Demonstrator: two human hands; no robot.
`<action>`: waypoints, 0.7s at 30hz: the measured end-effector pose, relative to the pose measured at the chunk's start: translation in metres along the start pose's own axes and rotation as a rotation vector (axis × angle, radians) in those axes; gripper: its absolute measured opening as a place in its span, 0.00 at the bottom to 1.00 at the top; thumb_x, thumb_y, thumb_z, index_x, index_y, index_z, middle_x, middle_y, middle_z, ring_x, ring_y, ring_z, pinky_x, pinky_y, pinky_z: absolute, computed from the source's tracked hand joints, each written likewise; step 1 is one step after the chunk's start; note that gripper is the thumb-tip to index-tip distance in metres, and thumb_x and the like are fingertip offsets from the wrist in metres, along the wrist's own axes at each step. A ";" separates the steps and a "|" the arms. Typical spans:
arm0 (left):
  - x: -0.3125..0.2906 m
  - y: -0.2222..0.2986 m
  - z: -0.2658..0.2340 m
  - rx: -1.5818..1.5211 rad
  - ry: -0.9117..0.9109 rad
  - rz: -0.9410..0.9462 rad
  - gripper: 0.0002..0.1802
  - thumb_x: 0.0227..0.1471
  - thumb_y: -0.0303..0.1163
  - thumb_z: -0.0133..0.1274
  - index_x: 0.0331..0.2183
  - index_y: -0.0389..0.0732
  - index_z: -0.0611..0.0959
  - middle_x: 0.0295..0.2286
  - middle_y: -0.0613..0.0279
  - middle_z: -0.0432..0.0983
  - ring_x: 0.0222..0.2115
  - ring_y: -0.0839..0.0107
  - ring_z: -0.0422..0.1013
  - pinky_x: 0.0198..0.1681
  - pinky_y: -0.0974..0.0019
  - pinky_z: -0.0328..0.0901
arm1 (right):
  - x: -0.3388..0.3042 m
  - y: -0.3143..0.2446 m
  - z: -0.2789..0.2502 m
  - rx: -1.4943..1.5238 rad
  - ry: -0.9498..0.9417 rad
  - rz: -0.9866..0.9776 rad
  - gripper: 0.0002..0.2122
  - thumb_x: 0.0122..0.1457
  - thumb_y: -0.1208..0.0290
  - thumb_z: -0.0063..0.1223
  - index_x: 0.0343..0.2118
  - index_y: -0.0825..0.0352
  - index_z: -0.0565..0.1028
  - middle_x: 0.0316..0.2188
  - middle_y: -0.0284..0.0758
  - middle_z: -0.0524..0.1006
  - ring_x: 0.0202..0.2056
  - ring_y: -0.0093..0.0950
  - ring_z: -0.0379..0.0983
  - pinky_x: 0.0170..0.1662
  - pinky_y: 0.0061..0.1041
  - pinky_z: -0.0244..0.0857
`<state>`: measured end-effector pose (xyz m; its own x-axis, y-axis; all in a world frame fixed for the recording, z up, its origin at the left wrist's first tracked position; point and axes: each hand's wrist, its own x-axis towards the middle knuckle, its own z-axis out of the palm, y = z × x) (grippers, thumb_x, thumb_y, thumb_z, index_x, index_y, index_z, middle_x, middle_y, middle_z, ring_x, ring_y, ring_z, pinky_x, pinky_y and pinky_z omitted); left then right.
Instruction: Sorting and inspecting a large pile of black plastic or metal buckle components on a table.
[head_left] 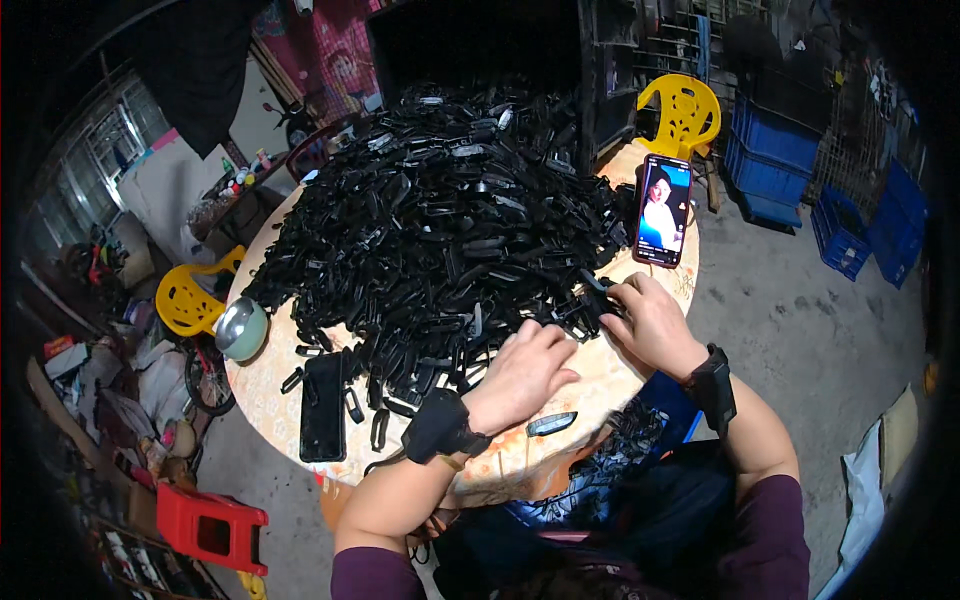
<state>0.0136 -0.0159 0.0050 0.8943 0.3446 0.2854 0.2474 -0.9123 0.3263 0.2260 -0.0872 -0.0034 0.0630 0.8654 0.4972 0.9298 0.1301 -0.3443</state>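
Observation:
A large heap of small, black, elongated plastic parts (440, 220) covers much of the round table (290, 430). My left hand (522, 378) lies over the near edge of the heap, its fingers stretched forward and thumb apart. To its right, my right hand (652, 325) has its fingers and thumb curled at the heap's right edge, on a black plastic part (594, 282) whose exact shape is partly hidden. Below my left hand, a lone grey-and-black part (552, 424) rests near the table's front edge.
A phone with a lit screen (663, 212) stands at the table's right. A dark phone (322, 408) and a metal bowl (241, 329) are at left. Yellow chairs (685, 115), blue crates (770, 160) and a red stool (212, 525) surround the table. Below its front edge is a blue container (690, 425).

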 end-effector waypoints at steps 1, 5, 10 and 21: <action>0.001 -0.005 0.004 0.090 0.030 0.004 0.17 0.48 0.37 0.54 0.39 0.38 0.78 0.38 0.60 0.69 0.40 0.59 0.62 0.44 0.60 0.61 | -0.001 0.000 0.002 -0.059 0.046 0.010 0.14 0.49 0.65 0.58 0.37 0.68 0.75 0.30 0.41 0.71 0.36 0.40 0.70 0.40 0.34 0.65; 0.002 -0.019 -0.007 0.367 0.077 -0.074 0.08 0.44 0.30 0.54 0.30 0.40 0.81 0.32 0.64 0.71 0.38 0.62 0.62 0.40 0.61 0.58 | 0.002 -0.003 -0.005 0.023 -0.118 -0.009 0.14 0.47 0.67 0.60 0.34 0.70 0.77 0.31 0.43 0.74 0.37 0.41 0.71 0.42 0.34 0.65; 0.002 -0.023 -0.021 0.393 0.184 -0.129 0.06 0.41 0.25 0.54 0.27 0.40 0.82 0.30 0.65 0.73 0.37 0.64 0.63 0.42 0.62 0.56 | 0.002 -0.005 0.000 0.288 -0.190 -0.183 0.12 0.46 0.69 0.59 0.32 0.72 0.77 0.31 0.45 0.76 0.37 0.41 0.72 0.42 0.33 0.66; 0.012 -0.009 -0.005 0.023 0.360 0.099 0.11 0.42 0.24 0.53 0.33 0.39 0.81 0.35 0.59 0.74 0.40 0.58 0.65 0.46 0.58 0.60 | 0.031 0.048 0.024 0.113 0.122 -0.015 0.18 0.51 0.79 0.46 0.47 0.73 0.68 0.45 0.46 0.70 0.46 0.43 0.65 0.50 0.35 0.61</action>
<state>0.0203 -0.0024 0.0101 0.7272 0.3063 0.6144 0.1779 -0.9484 0.2623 0.2634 -0.0428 -0.0239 0.0997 0.7988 0.5932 0.8848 0.2016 -0.4201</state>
